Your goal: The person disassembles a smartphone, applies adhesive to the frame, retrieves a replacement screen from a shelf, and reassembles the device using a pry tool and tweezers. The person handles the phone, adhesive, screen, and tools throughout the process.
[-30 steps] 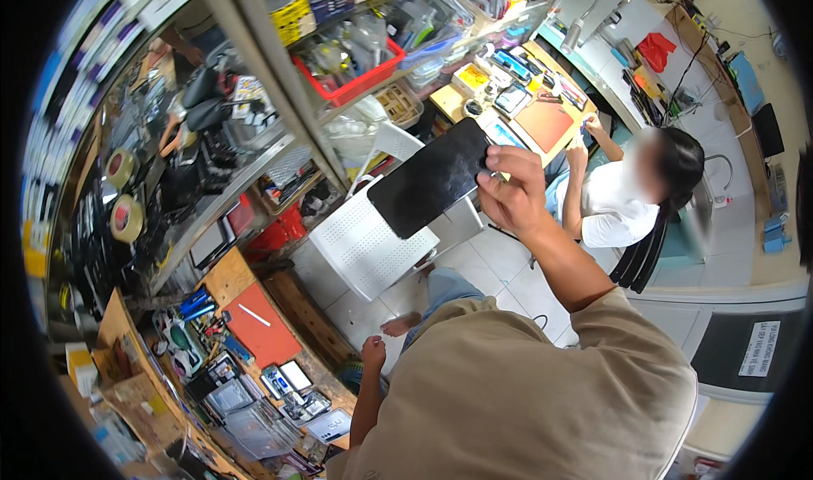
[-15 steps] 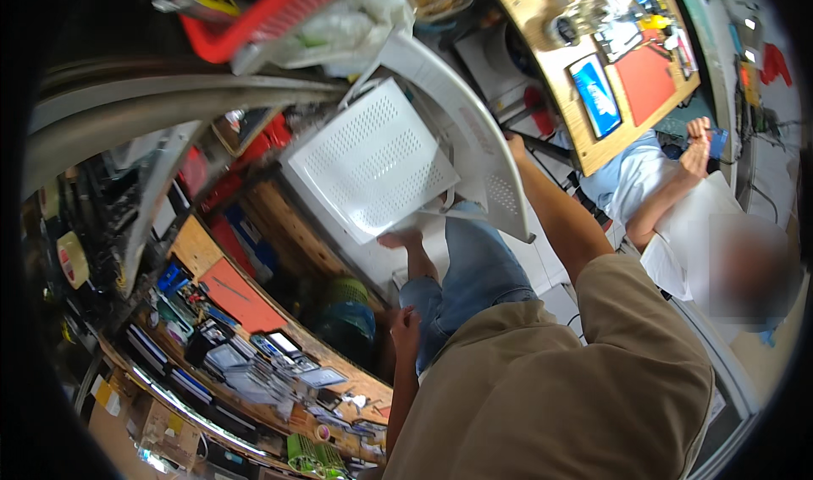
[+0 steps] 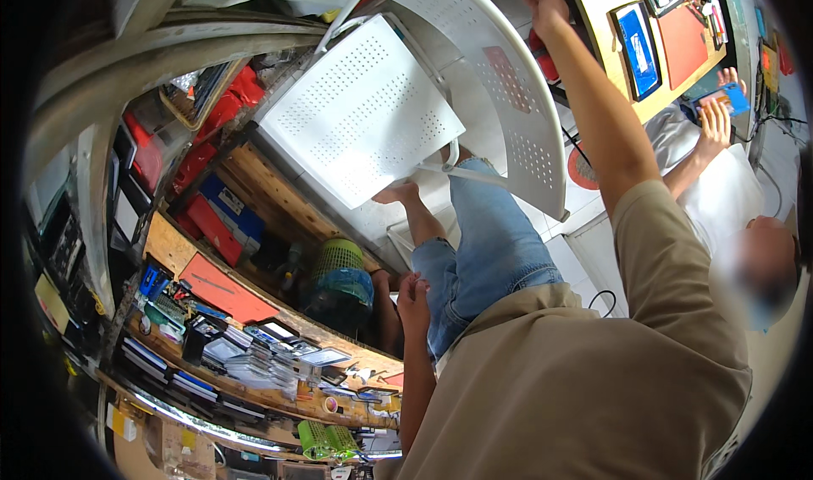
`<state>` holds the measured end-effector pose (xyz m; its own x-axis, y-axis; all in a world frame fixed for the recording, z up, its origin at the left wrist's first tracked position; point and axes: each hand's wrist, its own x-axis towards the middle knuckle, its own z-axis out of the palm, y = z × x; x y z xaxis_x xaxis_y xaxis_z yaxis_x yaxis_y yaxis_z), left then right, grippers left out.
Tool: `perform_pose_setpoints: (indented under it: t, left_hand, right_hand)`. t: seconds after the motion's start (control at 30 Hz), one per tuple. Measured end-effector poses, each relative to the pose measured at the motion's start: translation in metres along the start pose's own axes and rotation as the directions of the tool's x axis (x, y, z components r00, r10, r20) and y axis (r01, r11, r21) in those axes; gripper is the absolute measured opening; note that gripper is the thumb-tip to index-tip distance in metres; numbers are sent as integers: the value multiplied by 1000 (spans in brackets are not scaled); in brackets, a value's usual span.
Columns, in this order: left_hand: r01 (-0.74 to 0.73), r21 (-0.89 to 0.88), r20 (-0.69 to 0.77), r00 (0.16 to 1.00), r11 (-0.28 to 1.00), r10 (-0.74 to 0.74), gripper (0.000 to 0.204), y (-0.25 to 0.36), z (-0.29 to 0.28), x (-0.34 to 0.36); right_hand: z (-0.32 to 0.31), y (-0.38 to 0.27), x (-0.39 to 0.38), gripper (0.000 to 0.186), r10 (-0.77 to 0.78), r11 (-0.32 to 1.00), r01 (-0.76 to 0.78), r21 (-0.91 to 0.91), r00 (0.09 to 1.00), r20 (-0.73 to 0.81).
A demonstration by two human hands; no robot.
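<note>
Steering from afar, I had the left desk point(image 3: 163, 241) below and left of the white chair point(image 3: 364, 107). A red mat point(image 3: 229, 289) covered part of it, probably to spare the wood, and flat electronic pieces point(image 3: 251, 366) lay packed close together, perhaps to save room. Below the chair, a green basket point(image 3: 339, 256) stood in shadow, likely tucked there out of the way of feet. Just right of it, also below the chair, hung my left grip point(image 3: 413, 299), fingers bent, nothing visible in it; I couldn't tell whether they met. That arm seemed simply at rest.

My right grip point(image 3: 544, 4) was above and right of the chair, just beside the edge of the right desk point(image 3: 600, 16); its fingers stood apart, with nothing seen between them. I judged that the arm reached so far out to clear the chair's curved backrest. On that desk, right of the chair, lay the blue-screened device point(image 3: 637, 50), face up, presumably so its display could be read, beside an orange mat point(image 3: 683, 46). Farther right of the chair, a co-worker's hands point(image 3: 716, 123) held a blue object point(image 3: 735, 99), perhaps kept close for easier viewing.
</note>
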<state>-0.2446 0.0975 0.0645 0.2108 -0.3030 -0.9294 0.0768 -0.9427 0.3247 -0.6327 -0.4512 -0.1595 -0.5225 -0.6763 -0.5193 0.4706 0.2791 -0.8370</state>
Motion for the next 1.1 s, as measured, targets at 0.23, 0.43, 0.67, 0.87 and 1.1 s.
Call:
perform_pose_setpoints:
  t: [0.23, 0.43, 0.67, 0.87, 1.1]
  left_hand:
    - [-164, -125, -64, 985, 978, 157, 29, -31, -30, 6]
    - [-325, 95, -148, 930, 941, 336, 31, -87, -90, -1]
    - [-496, -122, -523, 769, 860, 369, 57, -105, -164, -31]
    - [-655, -379, -619, 704, 654, 346, 29, -107, -203, -38]
    - [-670, -582, -673, 715, 460, 191, 16, -130, -198, -59]
  right_hand:
    - [-95, -20, -154, 39, -83, 568, 171, -805, 985, 151]
    - [-75, -105, -266, 24, -300, 818, 279, -503, 953, 41]
    - [102, -16, -435, 20, -164, 781, 533, -326, 679, 716]
    - [184, 15, -606, 16, -24, 466, 863, 197, -210, 977]
    - [356, -2, -675, 11, -147, 400, 849, 346, -313, 938]
